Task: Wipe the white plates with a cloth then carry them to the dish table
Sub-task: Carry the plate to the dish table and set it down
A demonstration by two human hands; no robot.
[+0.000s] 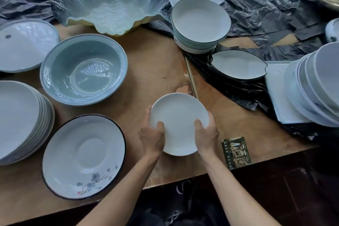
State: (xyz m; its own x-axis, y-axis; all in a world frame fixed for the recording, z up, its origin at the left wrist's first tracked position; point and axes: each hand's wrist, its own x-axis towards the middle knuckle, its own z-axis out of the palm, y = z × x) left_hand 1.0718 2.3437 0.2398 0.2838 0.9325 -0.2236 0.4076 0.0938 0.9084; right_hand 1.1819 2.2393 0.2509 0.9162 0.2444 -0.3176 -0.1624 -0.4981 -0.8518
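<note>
A small round white plate (pixel 178 115) is held over the wooden table (pixel 154 68), near its front edge. My left hand (pixel 152 137) grips its left rim, thumb on the plate's upper face. My right hand (pixel 206 134) grips the right rim the same way. I cannot tell whether the plate touches the table. No cloth is in view.
A black-rimmed floral plate (pixel 84 156) lies left of my hands, a blue-grey basin (pixel 84 69) behind it, a plate stack (pixel 22 119) at far left. White bowls (pixel 200 24), a leaf-shaped dish (pixel 238 64) and stacked plates (pixel 315 82) stand right, on black plastic. A dark card (pixel 236 152) lies by my right wrist.
</note>
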